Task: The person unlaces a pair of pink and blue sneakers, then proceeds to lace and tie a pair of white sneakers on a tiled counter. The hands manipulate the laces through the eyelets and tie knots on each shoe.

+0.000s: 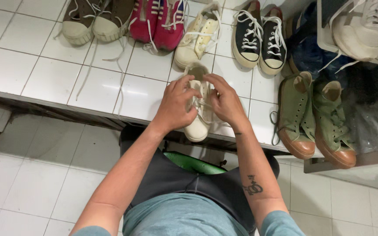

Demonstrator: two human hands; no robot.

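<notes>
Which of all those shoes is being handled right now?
The cream sneaker at the counter's front edge: both hands, left and right, work its laces. Its mate lies untouched behind.

The cream sneaker (197,114) at frame centre is showing matt canvas cloth with flat woven laces and a smooth, dull rubber toe, and the left hand (174,107) and right hand (225,101) are pressing on that cloth. It is sitting on a ledge of glossy white ceramic tiles (44,74) that are catching soft reflections between rough grey grout lines. At right, the green high-tops (316,118) are looking like faded, matt canvas with scuffed brown rubber toes, and the black low-tops (260,37) at upper centre-right are showing dark matt cloth.
</notes>
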